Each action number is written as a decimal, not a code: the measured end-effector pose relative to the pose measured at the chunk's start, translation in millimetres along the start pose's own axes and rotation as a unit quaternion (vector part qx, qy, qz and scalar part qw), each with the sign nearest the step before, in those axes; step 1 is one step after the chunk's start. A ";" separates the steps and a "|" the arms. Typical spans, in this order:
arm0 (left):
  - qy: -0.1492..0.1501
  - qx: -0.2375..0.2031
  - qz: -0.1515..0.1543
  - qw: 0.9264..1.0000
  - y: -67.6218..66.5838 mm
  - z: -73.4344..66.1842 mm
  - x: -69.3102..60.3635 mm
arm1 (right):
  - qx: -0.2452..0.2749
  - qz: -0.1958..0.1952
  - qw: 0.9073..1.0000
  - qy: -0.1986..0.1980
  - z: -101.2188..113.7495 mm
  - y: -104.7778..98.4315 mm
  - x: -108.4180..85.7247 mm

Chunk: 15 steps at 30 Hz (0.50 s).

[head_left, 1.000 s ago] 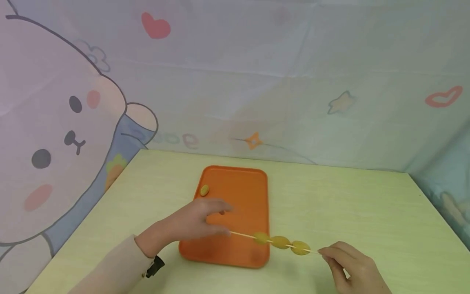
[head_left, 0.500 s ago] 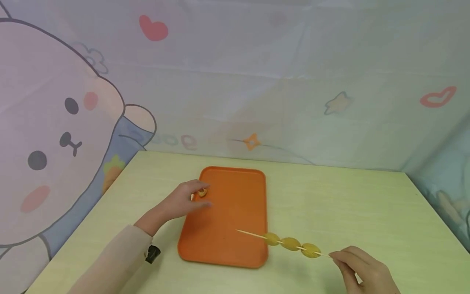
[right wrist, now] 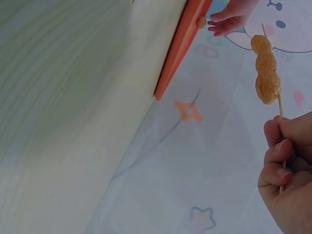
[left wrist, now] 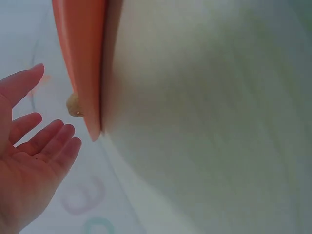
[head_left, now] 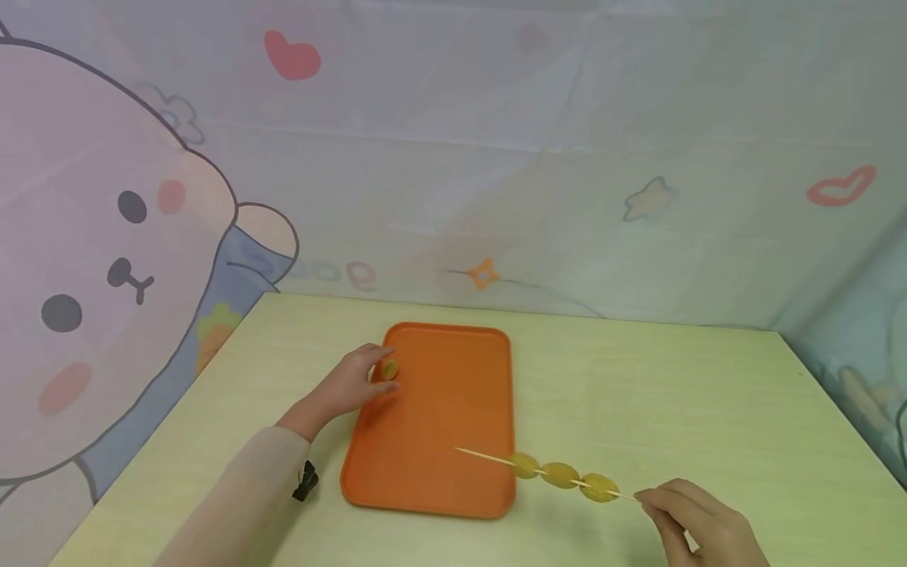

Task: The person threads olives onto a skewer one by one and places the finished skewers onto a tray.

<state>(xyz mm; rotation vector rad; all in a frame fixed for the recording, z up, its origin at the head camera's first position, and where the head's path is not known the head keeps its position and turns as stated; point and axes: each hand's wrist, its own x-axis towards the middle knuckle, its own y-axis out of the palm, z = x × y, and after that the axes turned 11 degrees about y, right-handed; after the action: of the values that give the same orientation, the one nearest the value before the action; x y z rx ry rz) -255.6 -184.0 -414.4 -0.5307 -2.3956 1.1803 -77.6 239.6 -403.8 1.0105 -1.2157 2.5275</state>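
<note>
My right hand [head_left: 697,524] pinches a thin wooden skewer [head_left: 482,455] near its end. Three yellow-brown, rounded, rough-skinned pieces [head_left: 560,475] are threaded on it, and its bare pointed tip hangs over the orange tray [head_left: 439,425]. In the right wrist view, the curled fingers [right wrist: 280,178] lie around the stick. One more round yellowish piece [head_left: 390,369] lies at the tray's far left edge. My left hand [head_left: 350,382] hovers there with thumb and fingers apart on either side of it. The left wrist view shows a gap between that piece [left wrist: 75,105] and the fingertips [left wrist: 72,141].
The tray lies lengthwise on a pale yellow-green table [head_left: 659,394]. Behind the table hangs a printed cloth [head_left: 425,157] with a cartoon animal, hearts and stars. A small black object [head_left: 306,480] shows beneath the left sleeve [head_left: 241,488].
My left hand has moved away from the skewer's tip, leftward and farther back, to the loose piece. The skewer in my right hand has shifted slightly to the right.
</note>
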 end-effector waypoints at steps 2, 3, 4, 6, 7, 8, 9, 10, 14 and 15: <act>-0.003 0.003 -0.001 1.000 1.8 2.6 2.0 | -0.001 -0.003 1.000 -0.004 -0.5 0.6 -0.1; -0.003 0.006 -0.001 1.000 2.4 3.9 3.3 | -0.001 -0.003 1.000 -0.004 -0.6 0.7 -0.1; -0.004 0.009 -0.001 1.000 2.8 5.0 4.6 | -0.002 -0.003 1.000 -0.004 -0.5 0.7 -0.2; -0.003 0.017 0.000 1.000 3.5 7.1 7.5 | -0.004 -0.002 1.000 -0.003 -0.6 0.8 -0.1; -0.001 0.021 0.001 1.000 3.7 8.2 9.1 | -0.004 -0.001 1.000 -0.003 -0.5 0.8 -0.1; 0.001 0.026 0.003 1.000 3.8 9.3 10.8 | -0.003 -0.001 1.000 -0.003 -0.6 0.8 -0.1; 0.002 0.031 0.005 0.999 3.8 10.2 12.4 | -0.003 0.000 1.000 -0.003 -0.7 0.8 -0.1; 0.003 0.034 0.008 0.999 4.1 11.1 13.8 | -0.003 0.001 1.000 -0.003 -0.8 0.8 -0.1; 0.004 0.042 0.018 0.999 4.7 13.4 18.7 | 0.005 -0.001 1.000 -0.007 -1.6 1.2 -0.1; 0.003 0.044 0.021 0.999 5.0 13.6 19.6 | 0.007 -0.002 1.000 -0.009 -1.8 1.3 0.0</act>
<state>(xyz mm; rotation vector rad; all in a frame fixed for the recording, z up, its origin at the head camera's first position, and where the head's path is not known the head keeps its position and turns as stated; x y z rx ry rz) -278.4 -180.1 -422.1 -0.5577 -2.3261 1.2932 -79.0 240.1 -405.4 1.0397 -1.2019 2.5330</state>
